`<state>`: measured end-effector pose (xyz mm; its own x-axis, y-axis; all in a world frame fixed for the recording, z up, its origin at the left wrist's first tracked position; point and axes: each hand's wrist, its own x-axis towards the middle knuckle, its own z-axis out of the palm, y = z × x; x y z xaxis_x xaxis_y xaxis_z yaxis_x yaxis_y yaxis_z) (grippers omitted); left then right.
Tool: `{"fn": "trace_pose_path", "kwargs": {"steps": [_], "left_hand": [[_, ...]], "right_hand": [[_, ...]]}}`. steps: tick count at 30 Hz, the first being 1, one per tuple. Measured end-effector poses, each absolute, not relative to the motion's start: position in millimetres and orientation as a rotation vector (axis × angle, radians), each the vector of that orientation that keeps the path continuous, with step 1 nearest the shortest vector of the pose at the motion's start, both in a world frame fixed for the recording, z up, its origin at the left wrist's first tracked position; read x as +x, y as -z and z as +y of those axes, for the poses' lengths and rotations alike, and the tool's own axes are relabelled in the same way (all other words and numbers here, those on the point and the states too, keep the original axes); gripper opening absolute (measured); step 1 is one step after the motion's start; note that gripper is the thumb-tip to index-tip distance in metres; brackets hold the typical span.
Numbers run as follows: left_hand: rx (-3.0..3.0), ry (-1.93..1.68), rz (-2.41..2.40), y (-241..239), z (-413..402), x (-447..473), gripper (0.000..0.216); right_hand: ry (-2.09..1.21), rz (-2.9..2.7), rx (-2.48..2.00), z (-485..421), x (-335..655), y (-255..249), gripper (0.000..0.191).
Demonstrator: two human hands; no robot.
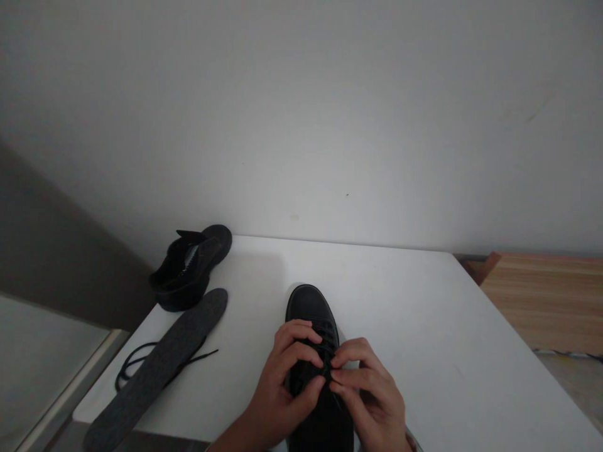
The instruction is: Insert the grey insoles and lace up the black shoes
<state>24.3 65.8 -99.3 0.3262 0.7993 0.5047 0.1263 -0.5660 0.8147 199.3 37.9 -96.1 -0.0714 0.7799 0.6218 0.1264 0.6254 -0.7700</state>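
A black lace-up shoe [308,304] rests on the white table, its toe pointing away from me. My left hand [287,376] reaches over its left side, with thumb and fingertips closed together at the laces. From the right, my right hand [370,389] pinches at the same spot, fingertips almost meeting the left ones. Dark shoelace [325,328] crosses the front of the shoe in several rows. The piece between my fingertips looks like lace, though it is small and dark against the shoe. Part of the shoe's opening is hidden by my hands.
A second black shoe [188,276] stands at the table's back left corner, its tongue raised. A grey insole [164,364] lies nearby over a loose black shoelace [125,373], jutting past the front edge. The white table [400,295] meets a wall; wooden furniture [541,301] stands at right.
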Motion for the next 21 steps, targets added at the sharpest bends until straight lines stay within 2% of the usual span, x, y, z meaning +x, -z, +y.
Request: {"fn": "trace_pose_path", "kwargs": {"steps": [21], "left_hand": [[1.920, -1.292, 0.869, 94.0, 64.6, 26.3, 0.023]], "right_hand": [[-0.722, -1.431, -0.745, 35.5, 194.0, 96.9, 0.012]]}}
